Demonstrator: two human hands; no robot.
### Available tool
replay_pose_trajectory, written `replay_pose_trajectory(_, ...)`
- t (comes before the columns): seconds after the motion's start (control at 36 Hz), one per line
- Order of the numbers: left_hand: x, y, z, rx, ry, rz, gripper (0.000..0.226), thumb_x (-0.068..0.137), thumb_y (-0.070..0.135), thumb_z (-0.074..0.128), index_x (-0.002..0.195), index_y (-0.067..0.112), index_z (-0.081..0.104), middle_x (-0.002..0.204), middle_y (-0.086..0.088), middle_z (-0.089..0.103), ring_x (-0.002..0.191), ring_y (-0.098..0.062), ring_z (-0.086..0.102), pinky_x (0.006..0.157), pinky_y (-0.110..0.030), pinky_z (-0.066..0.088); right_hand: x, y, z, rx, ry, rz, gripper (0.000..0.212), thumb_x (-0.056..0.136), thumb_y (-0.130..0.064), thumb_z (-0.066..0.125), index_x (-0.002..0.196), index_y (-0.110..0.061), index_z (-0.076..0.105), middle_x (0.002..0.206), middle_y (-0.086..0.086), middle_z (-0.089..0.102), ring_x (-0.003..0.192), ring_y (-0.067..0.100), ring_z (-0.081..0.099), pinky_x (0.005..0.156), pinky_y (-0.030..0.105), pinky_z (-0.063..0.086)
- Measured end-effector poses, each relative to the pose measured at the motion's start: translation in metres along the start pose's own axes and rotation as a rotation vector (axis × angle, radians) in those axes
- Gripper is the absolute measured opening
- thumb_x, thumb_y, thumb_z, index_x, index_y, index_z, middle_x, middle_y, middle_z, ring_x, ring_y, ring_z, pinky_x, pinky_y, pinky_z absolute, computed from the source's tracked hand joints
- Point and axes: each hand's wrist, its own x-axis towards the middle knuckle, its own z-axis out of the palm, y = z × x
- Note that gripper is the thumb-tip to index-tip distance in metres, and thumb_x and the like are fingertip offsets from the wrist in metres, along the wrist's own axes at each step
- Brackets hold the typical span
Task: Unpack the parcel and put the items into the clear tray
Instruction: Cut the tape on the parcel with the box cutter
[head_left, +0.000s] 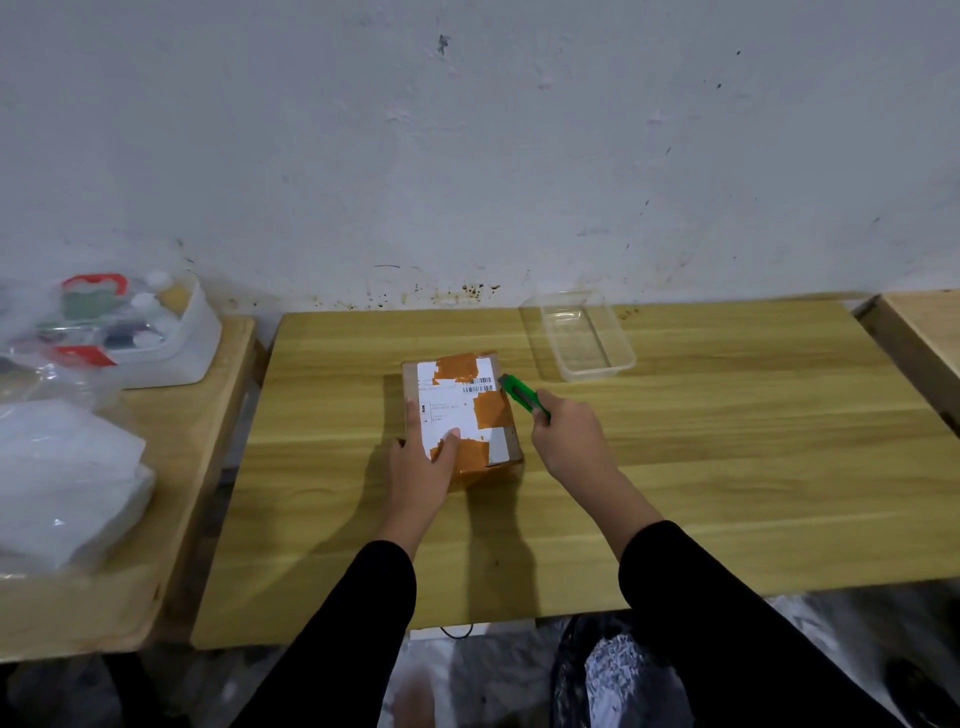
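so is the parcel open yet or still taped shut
Still shut. The parcel has orange tape across its closed top; the left hand presses it flat while the right hand puts the green cutter at its far right edge.

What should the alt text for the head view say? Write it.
A left hand presses down on a taped cardboard parcel on a wooden table while the right hand holds a green box cutter at its right edge. An empty clear tray sits behind.
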Motion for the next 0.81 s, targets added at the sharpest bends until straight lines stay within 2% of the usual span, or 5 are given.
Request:
replay_pose_trajectory(0.17, -0.0033, 0.0000, 0.0012, -0.023, 0.006, -0.018, 0.071, 0.090, 0.056, 0.042, 0.146, 0.042, 0.002, 0.143, -0.019, 0.033, 0.131, -0.036, 0.034, 0.102, -0.053, 0.040, -0.0066, 0.0041, 0.0011, 0.039, 0.045, -0.002, 0.027, 0.095, -0.013, 0.039, 0.116, -0.007, 0.055, 0.091, 0.022, 0.064, 0.075, 0.034, 0.058, 0.057, 0.032, 0.042)
replay_pose_trajectory(0.42, -0.0057, 0.0024, 0.0017, -0.034, 0.005, -0.017, 0.070, 0.091, 0.053, 0.043, 0.147, 0.041, 0.002, 0.144, -0.020, 0.032, 0.133, -0.036, 0.031, 0.103, -0.049, 0.035, -0.0043, 0.0051, 0.0052, 0.069, 0.023, 0.038, 0.025, 0.094, -0.012, 0.039, 0.111, -0.006, 0.055, 0.089, 0.022, 0.063, 0.072, 0.031, 0.056, 0.058, 0.032, 0.044)
replay_pose_trajectory(0.56, -0.0051, 0.0042, 0.0003, -0.038, -0.007, -0.023, 0.070, 0.091, 0.053, 0.042, 0.147, 0.041, 0.000, 0.148, -0.020, 0.027, 0.137, -0.036, 0.025, 0.106, -0.051, 0.031, -0.0034, 0.0051, 0.0029, 0.083, 0.029, 0.025, 0.027, 0.095, -0.012, 0.039, 0.116, -0.007, 0.054, 0.094, 0.022, 0.063, 0.079, 0.034, 0.059, 0.060, 0.032, 0.044)
replay_pose_trajectory(0.72, -0.0026, 0.0007, 0.0009, -0.011, 0.006, -0.016, 0.071, 0.090, 0.057, 0.040, 0.145, 0.044, -0.001, 0.145, -0.019, 0.030, 0.132, -0.036, 0.033, 0.103, -0.052, 0.038, -0.0060, 0.0042, 0.0025, 0.115, 0.017, 0.034, 0.031, 0.095, -0.014, 0.039, 0.123, -0.008, 0.052, 0.097, 0.022, 0.063, 0.081, 0.034, 0.061, 0.064, 0.036, 0.050)
replay_pose_trajectory(0.81, -0.0022, 0.0006, 0.0012, -0.005, 0.005, -0.017, 0.070, 0.090, 0.056, 0.040, 0.146, 0.043, 0.000, 0.144, -0.020, 0.031, 0.131, -0.036, 0.033, 0.102, -0.050, 0.038, -0.0089, 0.0048, 0.0029, 0.121, 0.014, 0.026, 0.033, 0.095, -0.014, 0.040, 0.125, -0.007, 0.051, 0.095, 0.022, 0.063, 0.078, 0.033, 0.060, 0.060, 0.034, 0.046)
